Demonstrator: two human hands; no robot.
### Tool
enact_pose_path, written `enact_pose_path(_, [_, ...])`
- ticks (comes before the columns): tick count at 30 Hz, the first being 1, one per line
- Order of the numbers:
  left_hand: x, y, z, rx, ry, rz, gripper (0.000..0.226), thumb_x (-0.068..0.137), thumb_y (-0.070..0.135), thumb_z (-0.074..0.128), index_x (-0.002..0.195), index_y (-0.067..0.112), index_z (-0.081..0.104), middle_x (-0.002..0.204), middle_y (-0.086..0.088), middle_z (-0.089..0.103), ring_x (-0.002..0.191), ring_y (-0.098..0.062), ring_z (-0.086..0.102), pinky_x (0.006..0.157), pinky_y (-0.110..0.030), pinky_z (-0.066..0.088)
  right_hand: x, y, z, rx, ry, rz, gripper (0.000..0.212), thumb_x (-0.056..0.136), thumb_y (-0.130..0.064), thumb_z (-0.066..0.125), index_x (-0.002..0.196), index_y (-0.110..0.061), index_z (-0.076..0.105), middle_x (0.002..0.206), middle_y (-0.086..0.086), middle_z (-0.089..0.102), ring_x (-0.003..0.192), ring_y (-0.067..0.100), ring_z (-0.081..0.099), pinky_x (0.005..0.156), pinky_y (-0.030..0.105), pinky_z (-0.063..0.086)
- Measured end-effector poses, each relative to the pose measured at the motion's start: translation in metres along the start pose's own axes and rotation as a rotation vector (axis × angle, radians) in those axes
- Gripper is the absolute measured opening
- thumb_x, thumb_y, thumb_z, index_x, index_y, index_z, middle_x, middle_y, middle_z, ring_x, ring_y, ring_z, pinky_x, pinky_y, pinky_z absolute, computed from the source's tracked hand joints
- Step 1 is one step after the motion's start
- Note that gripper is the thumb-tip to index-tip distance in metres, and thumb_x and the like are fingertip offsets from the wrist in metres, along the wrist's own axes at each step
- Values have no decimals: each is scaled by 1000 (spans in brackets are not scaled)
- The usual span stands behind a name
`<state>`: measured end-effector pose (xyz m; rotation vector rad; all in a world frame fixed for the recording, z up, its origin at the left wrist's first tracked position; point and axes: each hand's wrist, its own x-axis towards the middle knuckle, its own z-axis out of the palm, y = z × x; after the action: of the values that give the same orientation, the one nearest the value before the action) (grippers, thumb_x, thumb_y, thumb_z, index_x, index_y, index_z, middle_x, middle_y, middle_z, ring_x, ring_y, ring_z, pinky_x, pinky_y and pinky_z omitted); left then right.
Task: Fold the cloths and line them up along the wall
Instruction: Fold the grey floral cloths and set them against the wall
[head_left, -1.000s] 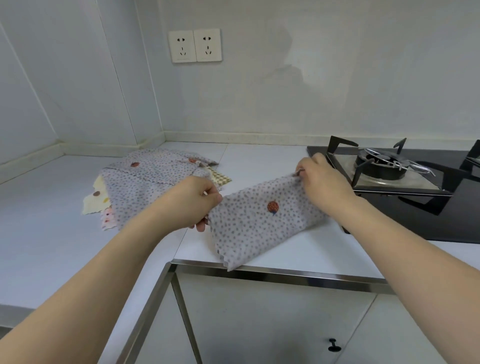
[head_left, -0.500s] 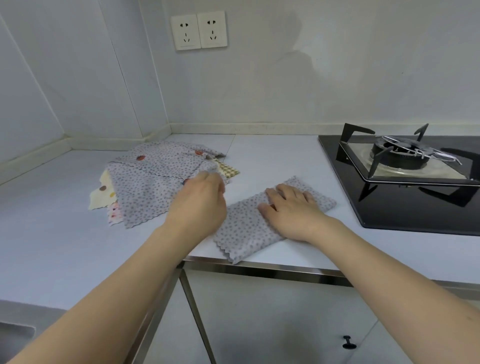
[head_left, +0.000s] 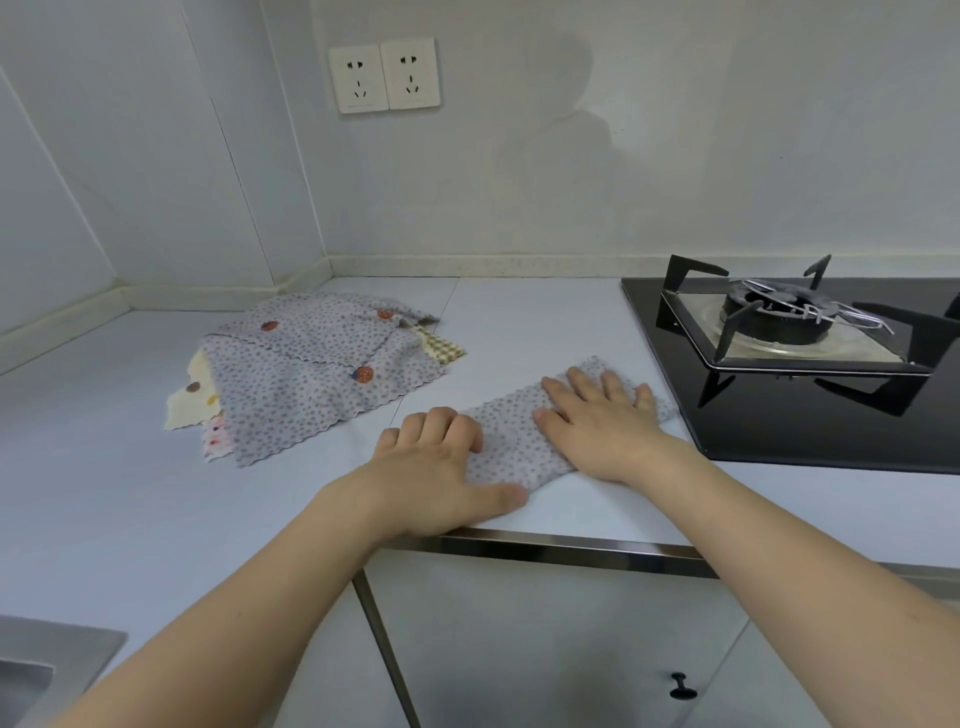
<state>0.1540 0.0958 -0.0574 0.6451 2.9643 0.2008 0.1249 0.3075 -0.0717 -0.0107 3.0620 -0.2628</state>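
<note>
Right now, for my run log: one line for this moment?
step: flattening | both hands pressing folded dotted cloth | unfolded pile waiting

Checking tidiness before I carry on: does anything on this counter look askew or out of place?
Yes. The unfolded cloths lie in a crooked, overlapping heap near the corner. The folded cloth under both hands sits diagonally, not yet against the wall.
</note>
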Motion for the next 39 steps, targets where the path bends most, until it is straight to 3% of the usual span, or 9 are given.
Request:
enact_pose_path(4, [-1, -16, -11, -83, -41, -54, 49, 80, 76, 40, 110, 37, 38, 123, 13, 34, 120, -13, 26, 99, -32, 22, 2, 2, -3, 9, -14, -43, 62, 95, -61, 17, 152, -39, 7, 162, -6, -5, 148, 27, -8, 114, 61, -7])
enact_pose_path(7, [2, -31, -19, -174, -30, -32, 28, 84, 53, 31, 99, 35, 46, 111, 11, 43, 112, -18, 36, 94, -34, 28, -14, -5, -2, 40, 221, -141, 55, 97, -48, 34, 148, -27, 28, 159, 2, 12, 146, 27, 9, 116, 58, 8])
enact_pose_path(11, [3, -46, -29, -268, 22, -25, 28, 90, 6, 41, 90, 27, 59, 108, 10, 47, 104, -16, 40, 88, -28, 32, -50, -27, 6, 90, 439, -522, 19, 88, -16, 52, 104, -17, 62, 106, 0, 55, 99, 23, 51, 86, 41, 46])
enact_pose_path(14, [-1, -52, -35, -319, -29, -63, 31, 85, -3, 43, 80, 21, 62, 97, 9, 51, 90, -9, 46, 74, -16, 33, -69, -42, 9, 118, 366, -606, 23, 86, -37, 47, 93, -22, 63, 94, -7, 57, 91, 16, 50, 83, 34, 46])
enact_pose_path(18, [-6, -58, -45, -284, -156, -70, 32, 78, -6, 42, 74, 19, 62, 97, -1, 60, 87, -16, 50, 76, -27, 41, -82, -53, 15, -72, 388, -559, 62, 72, -76, 40, 97, -22, 58, 98, -7, 54, 96, 17, 49, 83, 33, 44])
enact_pose_path(25, [-16, -59, -55, -291, -277, -58, 37, 78, 0, 46, 97, 30, 57, 99, 2, 53, 81, -15, 47, 71, -26, 39, -83, -61, 26, -77, 552, -719, 23, 84, -41, 52, 79, -19, 55, 80, -2, 54, 74, 20, 52, 62, 32, 41])
enact_pose_path(30, [-16, -69, -56, -407, -345, -83, 67, 76, 28, 77, 133, 35, 42, 119, 22, 41, 117, -10, 43, 101, -31, 36, -80, -51, 5, 673, 429, -395, 35, 93, -35, 56, 65, -23, 39, 57, -5, 45, 57, 20, 47, 53, 36, 41])
enact_pose_path(34, [-9, -67, -47, -604, -127, -5, 29, 83, 30, 73, 109, 18, 67, 122, 16, 50, 117, -13, 48, 93, -21, 36, -74, -45, -3, 1129, 293, -217, 18, 83, -33, 65, 84, -16, 60, 87, 19, 66, 83, 35, 64, 81, 52, 52])
enact_pose_path(39, [-7, -57, -41, -898, -44, 46, 13, 92, 19, 64, 95, 6, 66, 108, -3, 68, 100, -8, 63, 81, -9, 41, -68, -19, -8, 904, 376, -211, 27, 90, -32, 59, 71, -14, 57, 57, 1, 52, 55, 18, 45, 59, 34, 38])
